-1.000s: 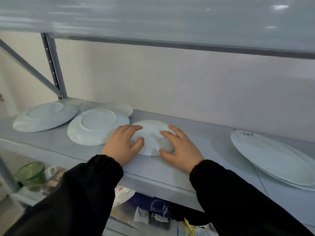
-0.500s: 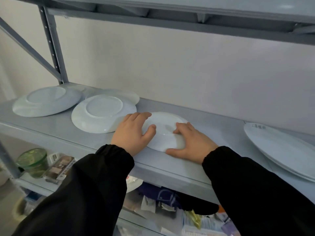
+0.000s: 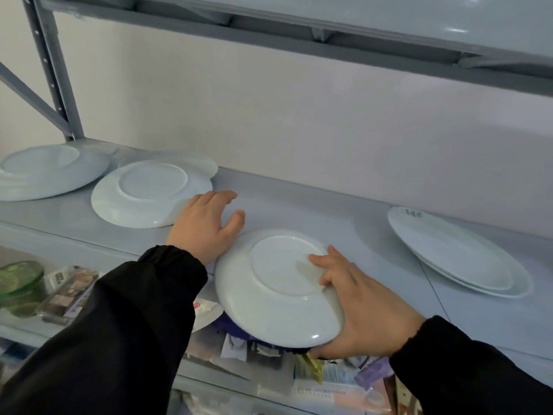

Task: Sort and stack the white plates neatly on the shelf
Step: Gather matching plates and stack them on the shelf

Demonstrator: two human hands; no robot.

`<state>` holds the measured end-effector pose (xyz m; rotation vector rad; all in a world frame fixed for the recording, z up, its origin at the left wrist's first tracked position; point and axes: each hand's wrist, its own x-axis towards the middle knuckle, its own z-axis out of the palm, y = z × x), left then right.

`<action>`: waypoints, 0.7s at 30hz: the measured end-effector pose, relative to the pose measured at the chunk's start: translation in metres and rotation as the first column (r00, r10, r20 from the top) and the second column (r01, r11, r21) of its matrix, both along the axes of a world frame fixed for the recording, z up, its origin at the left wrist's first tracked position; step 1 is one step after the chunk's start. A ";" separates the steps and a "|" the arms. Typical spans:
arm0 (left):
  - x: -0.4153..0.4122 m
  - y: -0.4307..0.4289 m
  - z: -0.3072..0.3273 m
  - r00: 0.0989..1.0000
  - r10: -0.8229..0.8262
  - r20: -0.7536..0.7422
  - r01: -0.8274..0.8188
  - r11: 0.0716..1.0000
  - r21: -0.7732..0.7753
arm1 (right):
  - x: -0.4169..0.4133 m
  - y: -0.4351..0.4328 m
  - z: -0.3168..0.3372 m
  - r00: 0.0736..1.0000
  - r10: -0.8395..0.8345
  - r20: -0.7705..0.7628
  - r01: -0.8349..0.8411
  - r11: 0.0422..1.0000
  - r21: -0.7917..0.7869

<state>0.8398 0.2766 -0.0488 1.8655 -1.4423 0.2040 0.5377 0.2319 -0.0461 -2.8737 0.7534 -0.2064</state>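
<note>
Your right hand (image 3: pixel 362 307) clasps the upturned round white ceramic plate (image 3: pixel 278 289) overhanging the grey shelf's (image 3: pixel 299 211) front edge (slick, breakable), left hand (image 3: pixel 206 226) open; pinch its rim.

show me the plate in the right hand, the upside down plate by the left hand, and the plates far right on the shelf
held plate (image 3: pixel 281 265), head view, on its upturned base.
upside-down plate (image 3: pixel 151 182), head view, centre of its foot ring.
right-side plates (image 3: pixel 449 250), head view, face of the top plate.

Lighting soft, dim, cool; small glare lay on the grey metal upper shelf (image 3: pixel 457 29); edges bowed, slightly blurred.
</note>
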 end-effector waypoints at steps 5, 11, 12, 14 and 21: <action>0.002 -0.001 -0.003 1.000 -0.008 0.000 0.008 1.000 0.002 | 0.001 -0.004 -0.009 0.995 0.022 0.093 -0.020 1.000 -0.020; 0.004 -0.002 -0.005 1.000 0.003 -0.016 -0.003 1.000 0.013 | -0.002 -0.006 -0.012 0.994 0.053 0.095 -0.046 0.996 -0.071; 0.004 -0.001 -0.004 0.999 -0.004 -0.042 0.005 1.000 0.012 | -0.003 -0.006 -0.013 0.993 0.068 0.096 -0.059 0.994 -0.097; 0.006 0.002 -0.002 0.992 -0.027 -0.126 0.027 1.000 -0.004 | -0.009 -0.007 -0.013 0.978 0.114 0.176 -0.080 0.979 -0.188; -0.030 -0.018 0.022 0.960 -0.182 -0.213 0.172 0.983 -0.064 | -0.067 -0.020 0.045 0.584 -0.201 0.786 0.245 0.967 0.065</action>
